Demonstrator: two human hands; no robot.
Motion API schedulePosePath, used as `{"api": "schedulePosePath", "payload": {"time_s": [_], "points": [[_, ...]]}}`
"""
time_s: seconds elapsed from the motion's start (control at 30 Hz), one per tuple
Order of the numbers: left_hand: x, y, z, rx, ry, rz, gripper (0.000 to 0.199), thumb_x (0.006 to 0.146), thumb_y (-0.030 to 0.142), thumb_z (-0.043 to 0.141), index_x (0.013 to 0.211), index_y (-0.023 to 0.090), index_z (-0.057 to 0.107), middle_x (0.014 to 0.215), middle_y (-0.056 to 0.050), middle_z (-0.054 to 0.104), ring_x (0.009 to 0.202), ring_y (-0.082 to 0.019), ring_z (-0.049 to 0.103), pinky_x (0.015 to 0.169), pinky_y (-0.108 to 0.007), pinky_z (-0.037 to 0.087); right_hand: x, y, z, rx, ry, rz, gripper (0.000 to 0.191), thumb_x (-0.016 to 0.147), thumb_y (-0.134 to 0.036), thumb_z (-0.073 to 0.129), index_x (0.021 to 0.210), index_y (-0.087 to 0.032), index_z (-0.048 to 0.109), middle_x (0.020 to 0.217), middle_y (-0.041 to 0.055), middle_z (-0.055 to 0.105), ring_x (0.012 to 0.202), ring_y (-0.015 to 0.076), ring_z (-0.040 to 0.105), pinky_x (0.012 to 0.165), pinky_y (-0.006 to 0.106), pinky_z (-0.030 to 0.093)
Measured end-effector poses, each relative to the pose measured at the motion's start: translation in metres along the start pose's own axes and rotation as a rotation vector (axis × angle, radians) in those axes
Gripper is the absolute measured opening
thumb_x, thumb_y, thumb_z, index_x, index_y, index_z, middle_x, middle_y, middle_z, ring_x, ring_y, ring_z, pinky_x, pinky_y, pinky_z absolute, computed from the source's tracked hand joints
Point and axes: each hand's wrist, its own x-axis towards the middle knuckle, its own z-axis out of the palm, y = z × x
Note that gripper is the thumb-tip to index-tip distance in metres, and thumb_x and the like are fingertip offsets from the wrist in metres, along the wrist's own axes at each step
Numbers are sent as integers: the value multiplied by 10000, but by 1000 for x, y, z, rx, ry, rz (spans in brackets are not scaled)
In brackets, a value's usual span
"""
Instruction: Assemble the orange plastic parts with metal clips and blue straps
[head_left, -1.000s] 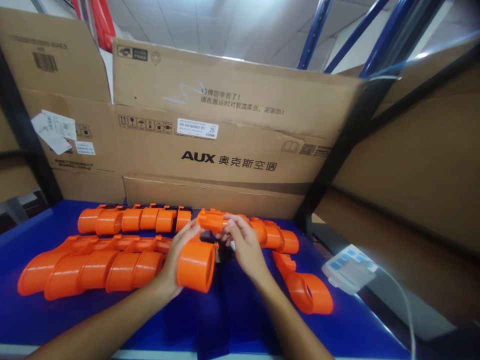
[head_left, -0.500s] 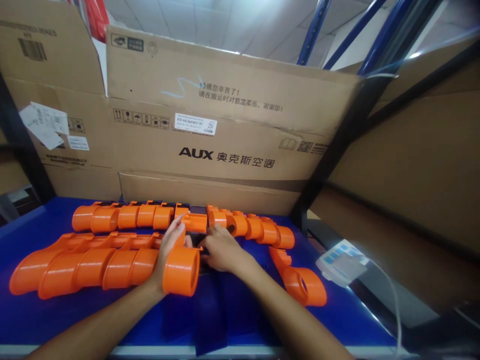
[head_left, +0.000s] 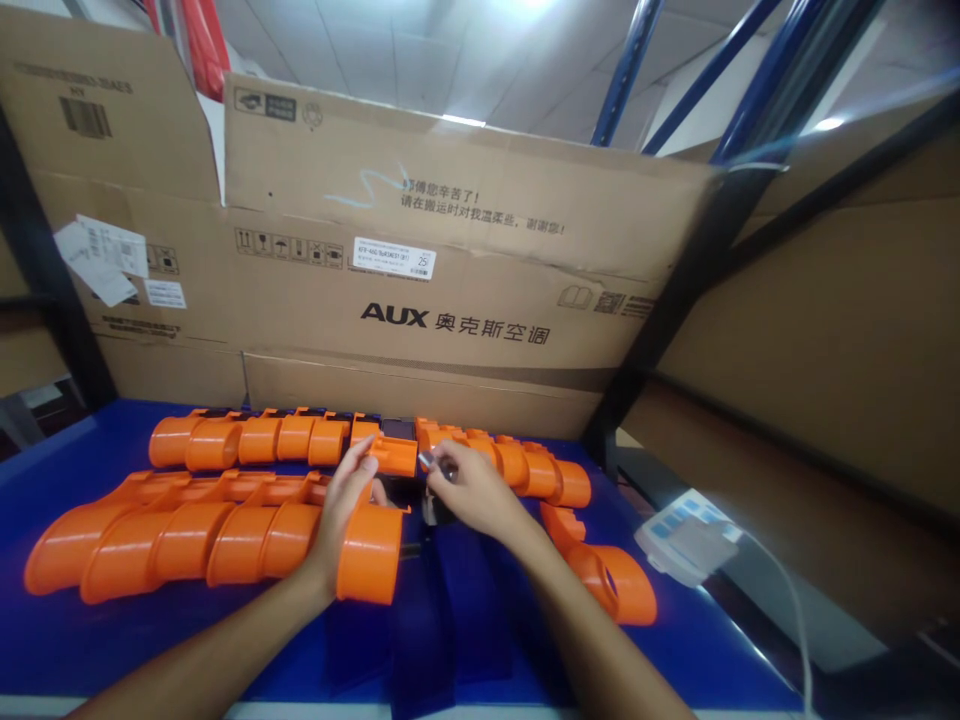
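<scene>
- on the blue table top (head_left: 97,650), the left hand (head_left: 346,510) lies curled over the rear of a glossy orange plastic housing (head_left: 369,553), whose wide round mouth faces the camera; its fingertips reach up to the small orange piece (head_left: 395,457) just behind.
- beside it, the right hand (head_left: 472,490) is closed narrow, thumb and forefinger pinching a small shiny metal part (head_left: 427,461) just right of that orange piece; whether the part touches the piece cannot be told.
- left of the left hand, 4 more scoop-shaped orange housings (head_left: 172,540) lie nested in a row, smooth and curved, ending in a flared open mouth.
- behind them a row of short ribbed orange cylinders (head_left: 255,440) runs along the back, carried on to the right by similar orange sections (head_left: 540,475).
- right of the right forearm, a lone orange ring-shaped piece (head_left: 611,580) lies flat on the table.
- at the back stands a brown corrugated cardboard box (head_left: 450,280) with black print and white labels.
- at the table's right edge lies a white device (head_left: 686,540) with pale blue buttons.
</scene>
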Motion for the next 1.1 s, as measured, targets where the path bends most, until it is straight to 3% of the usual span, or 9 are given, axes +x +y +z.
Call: {"api": "schedulePosePath", "payload": {"time_s": [0.07,0.13,0.23,0.33,0.47,0.57,0.73,1.1], "points": [[-2,-1,0,10,-1,4,799,775,592,740,1437,219,496,539,64,541,458,-112,471,501,-217,406,0,9,-1,259,29,49,59,899,-212,544,903,-219,603,693,-18,669,582,160,596,580,266,449],[-3,-2,1,16,4,19,781,789,588,731,1437,222,495,548,65,534,471,-112,468,511,-220,413,1,16,-1,396,66,28,100,913,-302,602,903,-207,632,740,-2,696,636,164,632,615,272,480],[-5,-1,2,34,5,37,767,803,591,716,1438,221,497,561,63,536,480,-112,469,520,-225,419,4,19,0,484,116,-2,227,878,-414,697,899,-188,686,860,46,741,796,204,686,742,322,529],[-6,2,4,67,-4,56,750,823,596,695,1438,211,500,559,58,543,494,-115,477,531,-222,419,5,15,0,522,135,10,278,862,-463,723,883,-189,682,855,53,743,827,217,697,796,354,547],[-5,3,5,81,10,52,781,808,594,709,1440,189,493,541,58,547,491,-115,470,519,-216,401,0,4,4,651,88,37,342,837,-503,747,833,-199,590,884,48,736,798,188,709,776,336,567],[-4,3,5,76,19,36,804,779,601,731,1429,187,500,524,61,544,472,-111,465,502,-209,384,-4,-1,9,758,12,79,378,848,-527,729,848,-210,523,799,17,714,684,163,710,696,314,578],[-5,3,5,69,21,31,806,772,589,743,1431,192,501,529,61,553,472,-109,471,501,-206,385,-4,2,10,699,-12,88,359,856,-514,731,861,-205,547,707,-14,661,554,117,600,529,225,478],[-7,3,4,63,8,40,782,794,598,722,1443,218,508,543,57,554,473,-110,469,500,-212,393,-2,0,-5,604,95,41,325,829,-509,751,870,-189,708,769,-4,640,680,151,557,608,255,444]]}}
